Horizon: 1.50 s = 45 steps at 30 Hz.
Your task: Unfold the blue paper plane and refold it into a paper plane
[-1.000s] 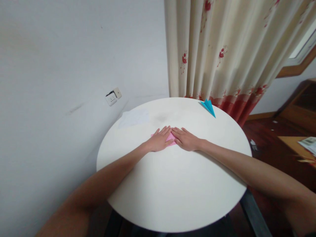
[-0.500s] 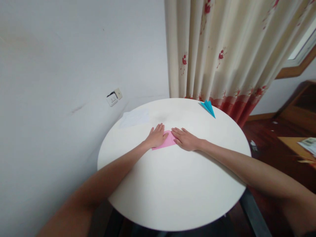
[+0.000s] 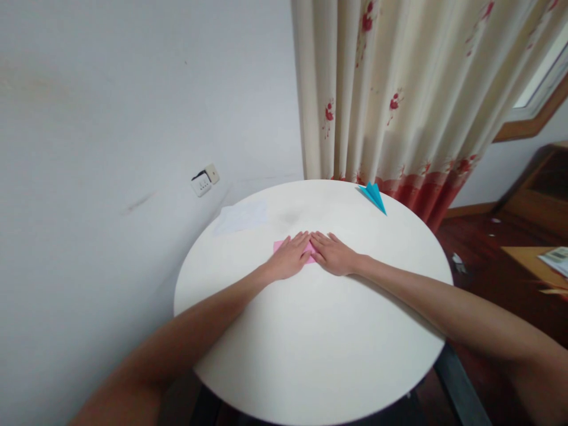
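Observation:
A folded pink paper (image 3: 278, 245) lies flat on the round white table (image 3: 310, 331). My left hand (image 3: 290, 256) rests palm down on its left part, fingers stretched out. Beside it, my right hand (image 3: 333, 253) presses flat on the right part, and the fingertips of both hands nearly meet over the middle. Most of the pink paper is hidden beneath the hands; only a left corner and a sliver between the fingers show.
A blue paper plane (image 3: 374, 196) sits at the table's far edge by the flowered curtain (image 3: 399, 89). A white sheet (image 3: 242, 216) lies at the far left of the table. The wall with a socket (image 3: 203, 180) stands close on the left.
My left hand slid left off the pink paper half a second ago, then came back right onto it. The right hand stayed pressed on the paper.

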Available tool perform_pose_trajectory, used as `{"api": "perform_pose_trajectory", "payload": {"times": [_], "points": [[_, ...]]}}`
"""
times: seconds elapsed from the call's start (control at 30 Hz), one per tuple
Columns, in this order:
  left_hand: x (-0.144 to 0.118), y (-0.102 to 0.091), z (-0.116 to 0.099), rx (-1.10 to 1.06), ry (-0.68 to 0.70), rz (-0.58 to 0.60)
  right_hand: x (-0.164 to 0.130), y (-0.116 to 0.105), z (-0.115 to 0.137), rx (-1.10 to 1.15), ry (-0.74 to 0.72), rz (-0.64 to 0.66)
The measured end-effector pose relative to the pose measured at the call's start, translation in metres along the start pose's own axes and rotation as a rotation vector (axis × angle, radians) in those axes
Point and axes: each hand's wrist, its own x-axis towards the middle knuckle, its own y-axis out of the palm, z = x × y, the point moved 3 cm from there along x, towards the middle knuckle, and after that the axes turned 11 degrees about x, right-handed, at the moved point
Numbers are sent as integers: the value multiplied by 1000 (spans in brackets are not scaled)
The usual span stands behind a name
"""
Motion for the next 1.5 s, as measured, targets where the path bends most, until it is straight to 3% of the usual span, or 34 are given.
{"api": "perform_pose_trajectory", "payload": {"times": [0.17,0.77,1.13,1.5], "points": [[0,-2,1,-14,-3,59,-1,1,-1,-5,28,1],[0,-2,4,-4,6,79,-4,-2,-4,3,97,11],[-1,1,6,-9,8,76,-5,-14,-28,-56,321,-80],[-3,-2,2,10,59,105,-1,-10,-22,-47,187,-101]]}}
